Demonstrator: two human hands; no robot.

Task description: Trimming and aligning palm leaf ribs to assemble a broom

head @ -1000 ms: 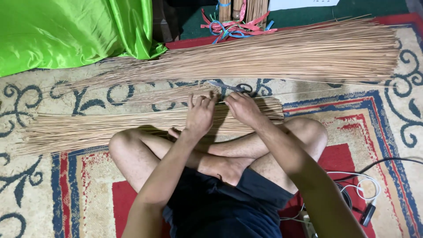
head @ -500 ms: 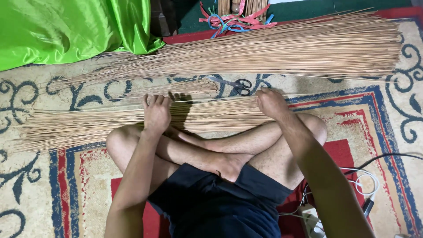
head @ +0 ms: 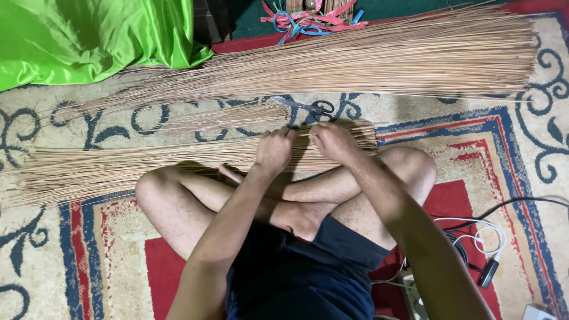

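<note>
Presently, both hands are working the near bundle of thin sticks (head: pixel 178 160), which is lying across the patterned carpet (head: pixel 521 154) against the crossed shins.

Left hand (head: pixel 274 149) is curling shut over the sticks; right hand (head: pixel 333 141) is pinching a few sticks beside it, apparently so that single sticks are separating from the mass. Scissors (head: pixel 308 107) are lying just beyond the hands, within reach. A larger stick pile (head: pixel 385 59) is lying farther out, with green cloth (head: pixel 89 35) and coloured ties (head: pixel 311 21) behind. Cables (head: pixel 486 237) are trailing beside the right knee. Nothing is blocking the hands.

No packages, labels, signs or screens in view.
</note>
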